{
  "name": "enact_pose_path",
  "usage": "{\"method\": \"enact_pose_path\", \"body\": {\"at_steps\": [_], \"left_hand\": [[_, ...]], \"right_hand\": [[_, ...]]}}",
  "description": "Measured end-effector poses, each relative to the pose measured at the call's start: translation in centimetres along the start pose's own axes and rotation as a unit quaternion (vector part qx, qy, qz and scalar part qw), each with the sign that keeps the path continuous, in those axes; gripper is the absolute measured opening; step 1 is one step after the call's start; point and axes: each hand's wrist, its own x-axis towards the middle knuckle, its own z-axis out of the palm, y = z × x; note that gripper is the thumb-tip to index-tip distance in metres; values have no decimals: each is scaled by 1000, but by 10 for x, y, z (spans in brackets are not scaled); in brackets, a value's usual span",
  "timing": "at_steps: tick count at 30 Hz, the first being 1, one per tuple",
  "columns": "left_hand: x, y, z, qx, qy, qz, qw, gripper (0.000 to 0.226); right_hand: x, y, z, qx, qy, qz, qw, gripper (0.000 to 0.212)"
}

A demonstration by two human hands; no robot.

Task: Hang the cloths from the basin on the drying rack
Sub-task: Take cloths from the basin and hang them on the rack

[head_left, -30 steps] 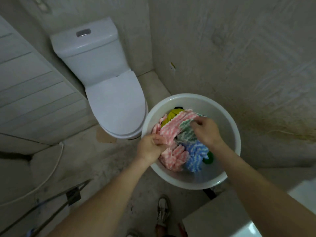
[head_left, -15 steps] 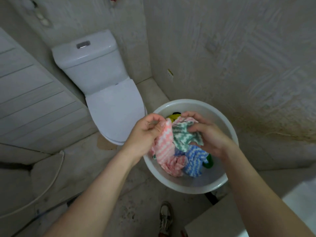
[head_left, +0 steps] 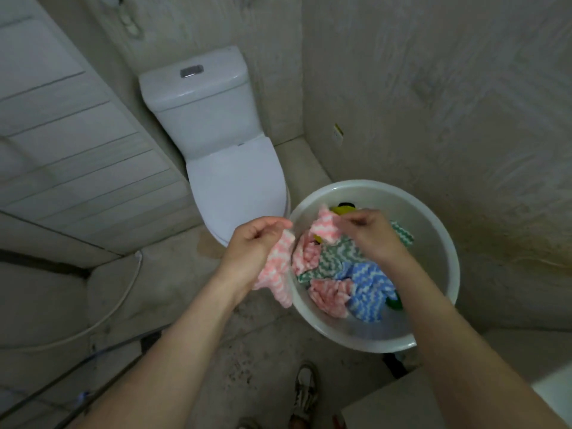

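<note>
Over the last second the left hand [head_left: 254, 243] rose from the rim of the white basin [head_left: 439, 243] and swung outward to the left, carrying a corner of the pink-and-white zigzag cloth [head_left: 278, 267], which now trailed over the basin's left edge instead of lying bunched inside. The right hand [head_left: 370, 235] moved from gripping the green-and-white cloth [head_left: 331, 258] to pinching the pink cloth's other corner above the pile, so the cloth was stretched between the two hands. The green cloth had dropped back and spread over the blue-and-white cloth [head_left: 368, 286].
</note>
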Motion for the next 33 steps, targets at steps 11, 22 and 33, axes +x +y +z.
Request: {"method": "enact_pose_path", "body": {"at_steps": [11,22,33], "left_hand": [[-52,40,-40,87,-4,111,990,10],[-165,58,-185,-10,177,106,978,16],[-300,59,-299,97,194,174,961,28]], "right_hand": [[-55,-109,37,314,-239,88,915,19],[-112,-226,148,5,-246,-211,946,30],[-218,-310,251,-122,-568,-258,772,23]]}}
